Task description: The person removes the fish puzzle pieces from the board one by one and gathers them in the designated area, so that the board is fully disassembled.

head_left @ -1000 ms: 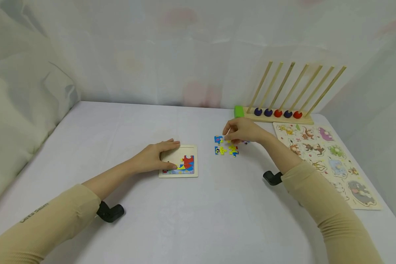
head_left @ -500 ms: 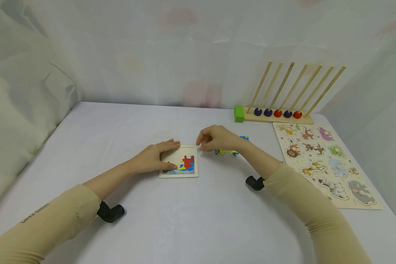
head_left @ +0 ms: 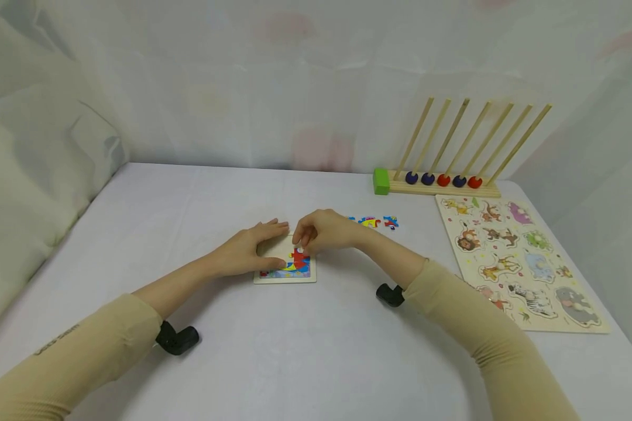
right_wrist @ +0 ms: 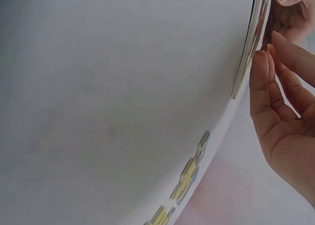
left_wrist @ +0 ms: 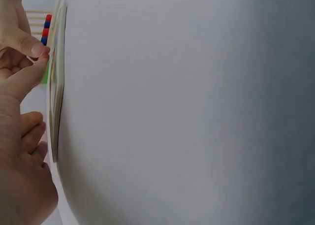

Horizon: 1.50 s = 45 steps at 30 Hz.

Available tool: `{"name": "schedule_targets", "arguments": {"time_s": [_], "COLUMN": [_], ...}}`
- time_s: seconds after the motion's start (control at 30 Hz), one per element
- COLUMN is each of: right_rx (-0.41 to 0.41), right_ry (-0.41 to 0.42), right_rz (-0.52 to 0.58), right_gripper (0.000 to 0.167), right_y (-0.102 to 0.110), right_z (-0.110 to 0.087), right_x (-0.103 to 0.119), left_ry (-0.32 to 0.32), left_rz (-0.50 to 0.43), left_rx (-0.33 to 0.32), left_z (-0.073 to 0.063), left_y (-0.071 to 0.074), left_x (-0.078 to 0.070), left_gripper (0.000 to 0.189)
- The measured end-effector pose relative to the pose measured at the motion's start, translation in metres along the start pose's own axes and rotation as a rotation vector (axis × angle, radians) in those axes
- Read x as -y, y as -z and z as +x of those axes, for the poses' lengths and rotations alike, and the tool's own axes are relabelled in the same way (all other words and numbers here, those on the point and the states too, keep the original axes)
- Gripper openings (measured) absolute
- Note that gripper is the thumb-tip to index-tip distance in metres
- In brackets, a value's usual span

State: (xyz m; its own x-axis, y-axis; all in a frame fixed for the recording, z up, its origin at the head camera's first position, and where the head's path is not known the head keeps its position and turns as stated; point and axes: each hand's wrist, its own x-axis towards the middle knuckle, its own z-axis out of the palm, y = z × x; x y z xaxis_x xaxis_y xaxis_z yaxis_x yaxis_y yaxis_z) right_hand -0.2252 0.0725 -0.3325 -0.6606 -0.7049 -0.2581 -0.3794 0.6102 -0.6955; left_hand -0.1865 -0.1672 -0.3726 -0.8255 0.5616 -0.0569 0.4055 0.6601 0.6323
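A small square puzzle tray [head_left: 287, 280] lies flat on the table, its lower part filled with red, blue and yellow pieces [head_left: 299, 261]. My left hand [head_left: 237, 252] rests over the tray's left side, fingers stretched along the far edge and thumb laid across the pieces. Above the tray's right half, my right hand [head_left: 329, 229] pinches a puzzle piece with thumb and fingertips, the piece mostly hidden by the fingers. Colourful loose pieces [head_left: 370, 222] lie right of the tray, partly behind the right hand; in the right wrist view more loose pieces [right_wrist: 187, 178] show edge-on.
A wooden rack [head_left: 442, 188] with tall pegs, blue and red beads and a green end block stands at the back right. In front of it lies an animal peg board [head_left: 516, 257]. A white curtain [head_left: 216, 88] hangs behind the white-covered table [head_left: 295, 351].
My right hand has moved left from the loose pieces to the tray, pinching a piece. More of the peg board shows. My left hand has stayed on the tray.
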Motion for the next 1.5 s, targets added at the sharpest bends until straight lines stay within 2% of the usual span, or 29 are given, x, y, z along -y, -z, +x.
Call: {"name": "schedule_targets", "arguments": {"time_s": [0.13, 0.47, 0.73, 1.5], "right_rx": [0.006, -0.002, -0.011, -0.025], "right_ry": [0.005, 0.025, 0.025, 0.040], "right_rz": [-0.013, -0.033, -0.042, -0.101], "right_gripper": [0.021, 0.023, 0.025, 0.027], "right_y": [-0.001, -0.005, -0.004, -0.006], "right_z": [0.000, 0.002, 0.002, 0.002], "right_x": [0.004, 0.001, 0.001, 0.002], "left_ry": [-0.006, 0.052, -0.006, -0.009], "left_rz": [0.023, -0.017, -0.008, -0.001], "left_rx": [-0.012, -0.010, -0.027, -0.022], "left_z": [0.005, 0.010, 0.012, 0.014], "left_y": [-0.002, -0.012, -0.016, -0.017], "left_x": [-0.002, -0.013, -0.018, -0.016], "left_gripper": [0.081, 0.080, 0.074, 0.072]}}
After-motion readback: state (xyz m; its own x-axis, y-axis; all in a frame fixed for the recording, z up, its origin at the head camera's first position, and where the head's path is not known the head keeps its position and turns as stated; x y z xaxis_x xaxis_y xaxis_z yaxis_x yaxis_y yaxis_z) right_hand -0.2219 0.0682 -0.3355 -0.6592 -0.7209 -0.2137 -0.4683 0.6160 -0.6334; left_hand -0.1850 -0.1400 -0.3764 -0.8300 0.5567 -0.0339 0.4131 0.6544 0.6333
